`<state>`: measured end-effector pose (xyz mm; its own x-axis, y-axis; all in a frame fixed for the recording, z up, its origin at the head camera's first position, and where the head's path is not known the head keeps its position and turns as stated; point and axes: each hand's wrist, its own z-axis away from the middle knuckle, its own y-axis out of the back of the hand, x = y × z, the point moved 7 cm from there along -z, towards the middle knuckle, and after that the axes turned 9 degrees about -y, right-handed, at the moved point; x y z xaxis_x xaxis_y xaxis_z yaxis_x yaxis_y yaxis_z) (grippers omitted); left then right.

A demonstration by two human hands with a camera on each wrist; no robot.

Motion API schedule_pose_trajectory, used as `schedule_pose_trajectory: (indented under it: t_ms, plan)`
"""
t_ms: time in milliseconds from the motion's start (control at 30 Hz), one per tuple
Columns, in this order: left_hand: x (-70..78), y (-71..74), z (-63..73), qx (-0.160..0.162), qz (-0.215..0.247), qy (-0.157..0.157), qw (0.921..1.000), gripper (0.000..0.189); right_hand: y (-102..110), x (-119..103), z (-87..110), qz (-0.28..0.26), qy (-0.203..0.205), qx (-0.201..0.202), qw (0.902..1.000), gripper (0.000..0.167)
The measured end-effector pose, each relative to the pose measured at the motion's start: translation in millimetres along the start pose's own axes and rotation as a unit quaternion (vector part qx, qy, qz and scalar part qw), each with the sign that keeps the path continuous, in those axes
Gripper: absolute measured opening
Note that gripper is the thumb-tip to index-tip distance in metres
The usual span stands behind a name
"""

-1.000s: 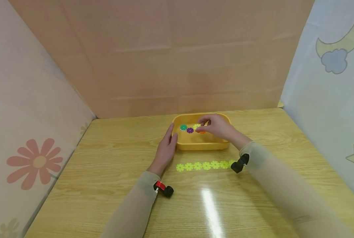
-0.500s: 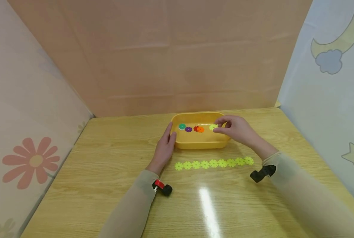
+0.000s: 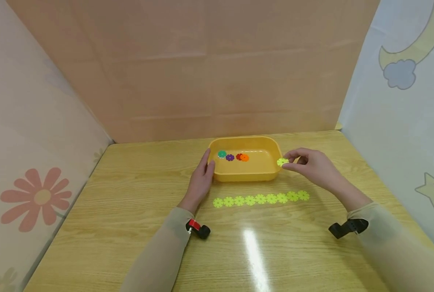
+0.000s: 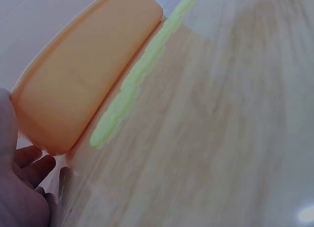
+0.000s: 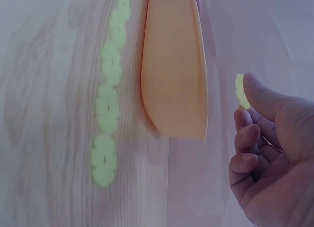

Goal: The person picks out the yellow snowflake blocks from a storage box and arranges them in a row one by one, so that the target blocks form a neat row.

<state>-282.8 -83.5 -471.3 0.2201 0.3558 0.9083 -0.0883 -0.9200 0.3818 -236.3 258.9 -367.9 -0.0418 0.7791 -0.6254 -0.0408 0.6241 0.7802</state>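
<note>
My right hand (image 3: 317, 168) pinches a yellow-green flower-shaped plastic disc (image 3: 282, 162) between thumb and fingertips, just off the right end of a yellow tray (image 3: 246, 177). The pinched disc (image 5: 241, 91) also shows in the right wrist view. At the tray's left end, my left hand (image 3: 199, 180) rests with its fingers along the outer wall. Inside the tray lie a green disc (image 3: 222, 154), a purple disc (image 3: 229, 157), and a red disc (image 3: 239, 156) partly covered by an orange disc (image 3: 244, 157). In front stretches a row of several linked yellow-green discs (image 3: 260, 198).
All of this stands on a wood-grain table (image 3: 147, 194). A brown sheet (image 3: 209, 81) hangs behind it. Pale walls with printed pictures rise at both sides. Each sleeve carries a small black wrist device (image 3: 348, 228).
My right hand has lifted a yellow-green disc from among those in the tray and carried it right, past the tray's right rim. The left hand stays at the tray.
</note>
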Motion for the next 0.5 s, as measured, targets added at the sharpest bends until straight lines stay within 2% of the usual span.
schedule_pose_trajectory:
  t_ms: [500]
  plan:
    - [1.1, 1.4, 0.0, -0.001, -0.003, -0.007, 1.0, 0.062, 18.0, 42.2, 32.0, 0.022, -0.013, 0.018, 0.9995, 0.033]
